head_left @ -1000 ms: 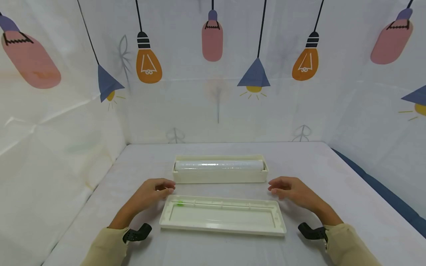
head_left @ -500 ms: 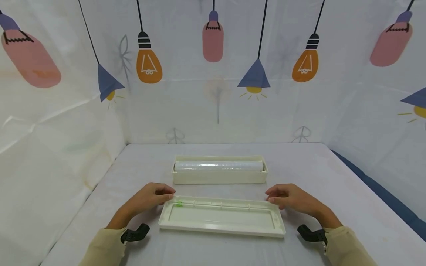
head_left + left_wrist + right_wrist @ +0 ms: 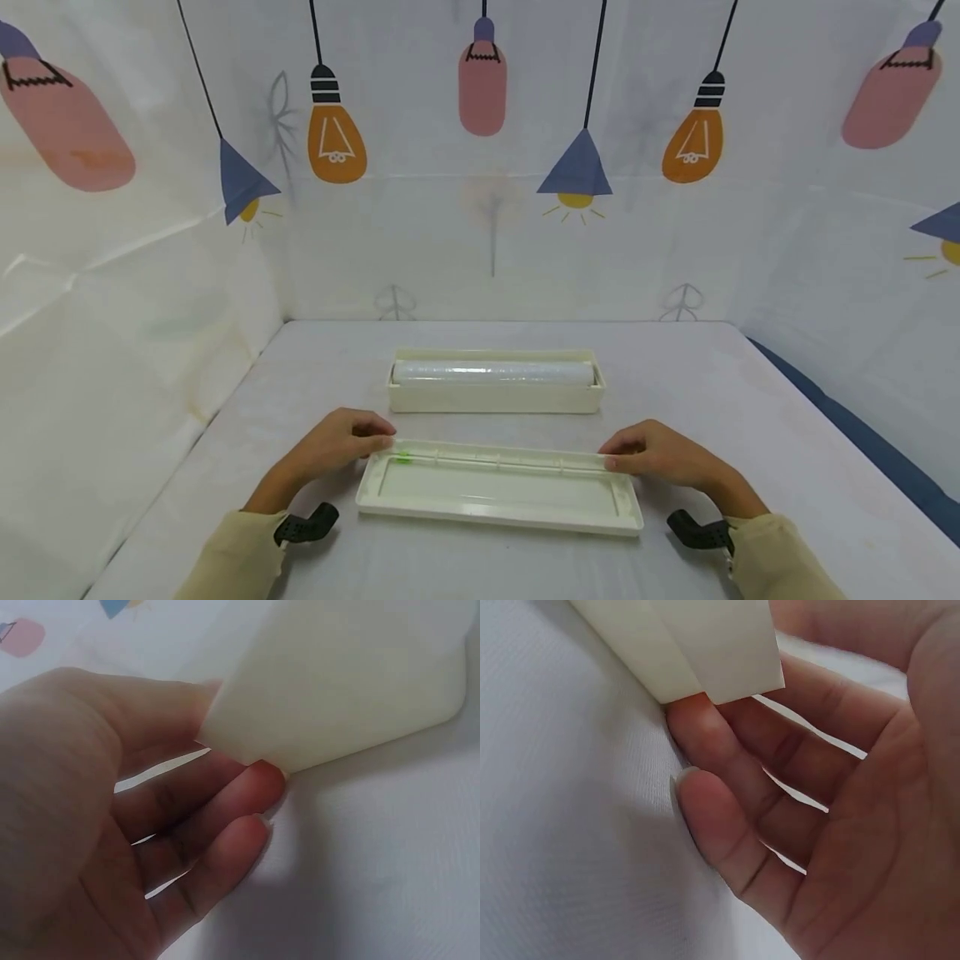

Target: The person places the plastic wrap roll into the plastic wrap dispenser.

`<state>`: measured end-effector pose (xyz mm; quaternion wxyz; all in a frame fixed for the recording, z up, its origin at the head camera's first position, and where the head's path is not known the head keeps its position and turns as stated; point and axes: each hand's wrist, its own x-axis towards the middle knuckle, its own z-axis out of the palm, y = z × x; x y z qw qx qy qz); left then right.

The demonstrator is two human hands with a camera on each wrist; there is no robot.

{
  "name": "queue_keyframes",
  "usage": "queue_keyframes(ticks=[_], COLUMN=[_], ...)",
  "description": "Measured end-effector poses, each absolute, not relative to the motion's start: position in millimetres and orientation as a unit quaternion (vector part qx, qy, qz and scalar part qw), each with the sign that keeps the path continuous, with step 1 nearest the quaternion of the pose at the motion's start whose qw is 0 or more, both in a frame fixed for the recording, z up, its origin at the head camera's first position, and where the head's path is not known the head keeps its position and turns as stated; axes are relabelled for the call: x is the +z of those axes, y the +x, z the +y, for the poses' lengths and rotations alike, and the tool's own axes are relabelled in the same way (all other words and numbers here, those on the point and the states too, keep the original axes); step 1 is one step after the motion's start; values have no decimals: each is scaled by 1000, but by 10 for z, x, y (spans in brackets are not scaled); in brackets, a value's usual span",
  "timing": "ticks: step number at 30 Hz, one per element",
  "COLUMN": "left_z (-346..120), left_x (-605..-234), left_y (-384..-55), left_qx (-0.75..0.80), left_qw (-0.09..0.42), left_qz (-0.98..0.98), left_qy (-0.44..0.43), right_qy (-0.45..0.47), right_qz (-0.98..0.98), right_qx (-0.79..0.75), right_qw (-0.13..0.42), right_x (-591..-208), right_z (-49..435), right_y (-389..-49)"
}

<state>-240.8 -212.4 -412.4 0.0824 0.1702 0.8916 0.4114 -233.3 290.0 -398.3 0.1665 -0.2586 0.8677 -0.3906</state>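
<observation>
A cream plastic lid (image 3: 495, 492) lies inner side up on the table, a green mark near its far left corner. My left hand (image 3: 341, 446) pinches that corner, thumb over the rim and fingers behind it. In the left wrist view, the lid's end (image 3: 337, 697) sits between thumb and curled fingers. At the far right corner my right hand (image 3: 663, 454) grips the lid the same way. The right wrist view has the lid's corner (image 3: 720, 652) against the fingers. Beyond the lid stands a matching box (image 3: 495, 400) holding a roll of clear plastic wrap (image 3: 495, 372).
A white cloth covers the table (image 3: 300, 367). White curtains printed with lamps and bulbs hang behind (image 3: 420, 250) and at both sides. Each wrist wears a black camera mount, one left (image 3: 309, 525) and one right (image 3: 697, 531).
Both hands have come down and closer to the lid, from beside its far corners to gripping them. The lid has hardly shifted; the box stays put.
</observation>
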Motion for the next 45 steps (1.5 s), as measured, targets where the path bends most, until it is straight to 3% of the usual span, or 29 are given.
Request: queue_keyframes(ticks=[13, 26, 45], left_z=[-2106, -2074, -2138], left_x=[-4140, -4087, -4094], left_y=[-2430, -2457, -2472], left_qx=[403, 405, 496], left_qw=[58, 91, 112], left_qz=[897, 895, 848], left_qy=[174, 166, 150], right_qy=[-239, -236, -187], right_qz=[884, 877, 876], right_qx=[-391, -419, -441], right_qw=[96, -5, -58], right_x=[-4047, -4070, -4155], right_z=[2869, 2894, 2819], right_y=[-2340, -2316, -2345])
